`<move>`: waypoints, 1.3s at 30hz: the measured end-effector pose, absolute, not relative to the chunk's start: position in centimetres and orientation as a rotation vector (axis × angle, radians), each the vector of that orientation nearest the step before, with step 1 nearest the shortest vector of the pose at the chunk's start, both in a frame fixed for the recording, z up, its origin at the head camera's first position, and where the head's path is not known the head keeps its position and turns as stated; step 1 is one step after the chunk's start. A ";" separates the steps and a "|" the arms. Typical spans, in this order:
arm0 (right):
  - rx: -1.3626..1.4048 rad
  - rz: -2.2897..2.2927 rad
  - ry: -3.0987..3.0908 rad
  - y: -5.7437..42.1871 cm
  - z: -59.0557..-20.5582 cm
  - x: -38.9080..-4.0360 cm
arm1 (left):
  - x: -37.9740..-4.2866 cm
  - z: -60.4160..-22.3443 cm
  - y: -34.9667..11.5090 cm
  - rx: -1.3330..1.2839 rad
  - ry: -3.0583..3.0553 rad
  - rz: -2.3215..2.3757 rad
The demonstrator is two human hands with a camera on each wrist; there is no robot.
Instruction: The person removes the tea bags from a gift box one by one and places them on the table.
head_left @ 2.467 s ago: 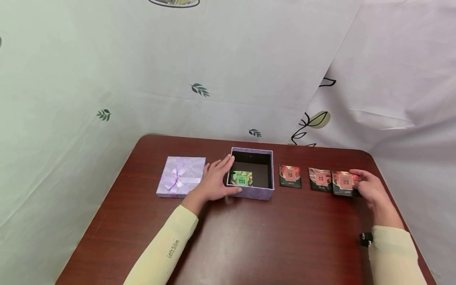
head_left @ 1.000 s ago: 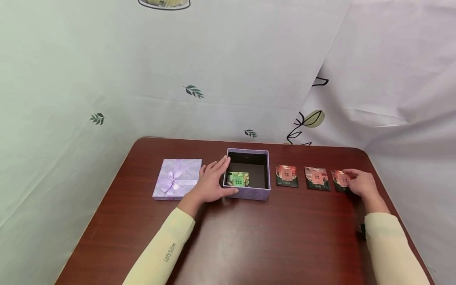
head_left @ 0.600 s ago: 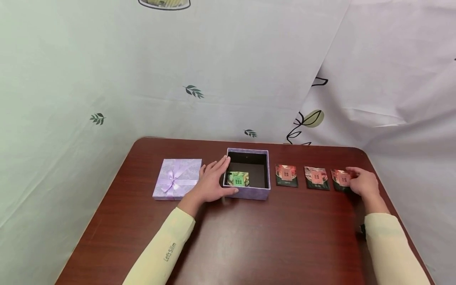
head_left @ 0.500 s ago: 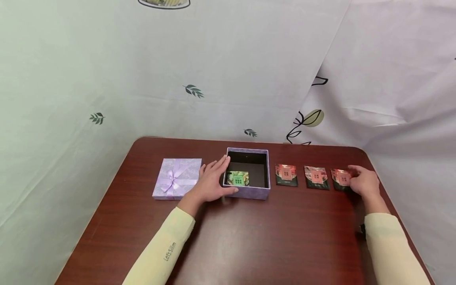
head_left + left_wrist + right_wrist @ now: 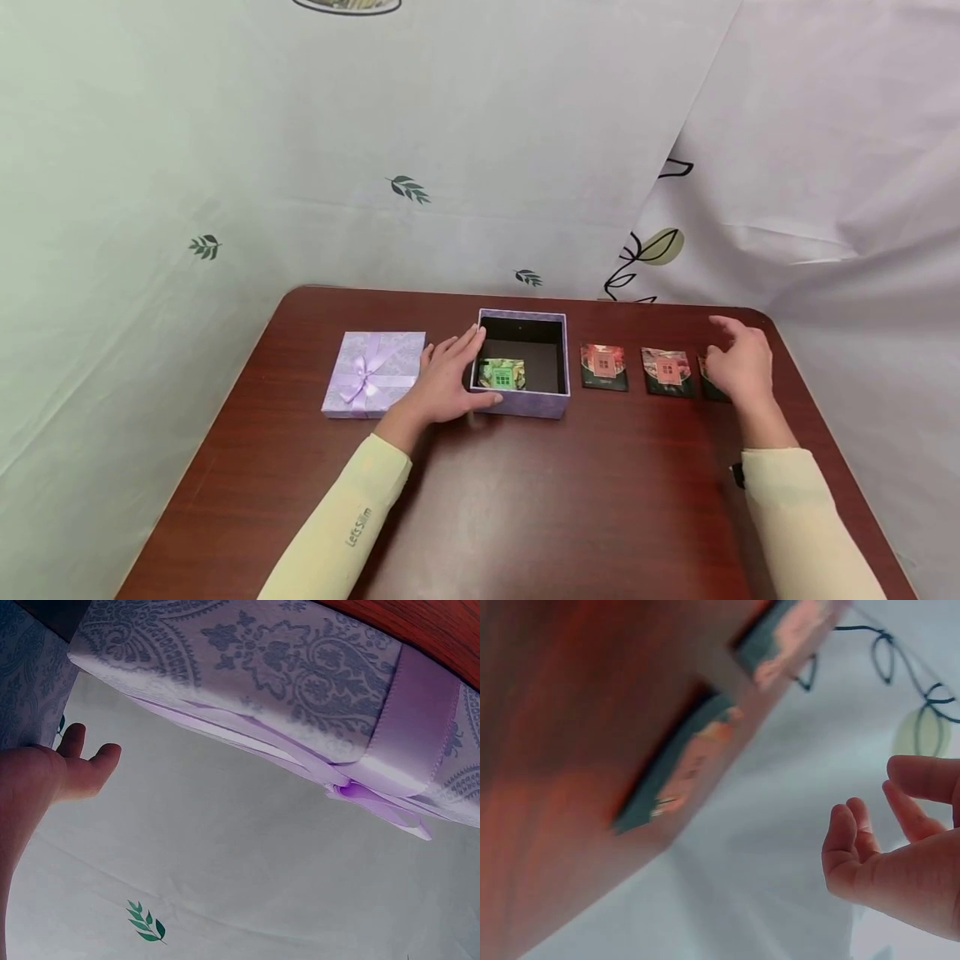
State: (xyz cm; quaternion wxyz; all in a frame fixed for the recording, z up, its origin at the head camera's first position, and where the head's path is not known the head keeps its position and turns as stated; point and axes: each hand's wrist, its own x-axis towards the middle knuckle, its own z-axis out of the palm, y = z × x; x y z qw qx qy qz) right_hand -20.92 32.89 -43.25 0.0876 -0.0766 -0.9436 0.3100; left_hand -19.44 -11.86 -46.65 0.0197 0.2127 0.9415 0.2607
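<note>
My left hand [image 5: 444, 382] rests at the near left corner of an open purple box [image 5: 566, 354], fingers along its left rim and thumb on its front wall. Inside the box lies a green packet [image 5: 502, 375]. My right hand [image 5: 742, 362] hovers over a red and black packet [image 5: 711, 387] and partly covers it in the head view. In the right wrist view the right hand [image 5: 900, 855] has nothing between its loosely bent fingers, and a packet [image 5: 682, 769] lies on the table apart from them.
Left of the box lies its purple patterned lid [image 5: 401, 354] with a ribbon bow [image 5: 363, 379]. Two more red and black packets, one nearer the box [image 5: 603, 367] and one in the middle [image 5: 666, 372], line up on the brown table [image 5: 570, 500]. A printed cloth [image 5: 480, 167] hangs behind.
My right hand has set the rightmost packet down on the table, let go of it and moved up and to the left. The left hand has stayed on the box.
</note>
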 end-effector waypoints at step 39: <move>0.172 1.063 -2.718 22.3 -37.7 -19.8 | -19.4 -46.7 -11.9 0.671 2.923 0.831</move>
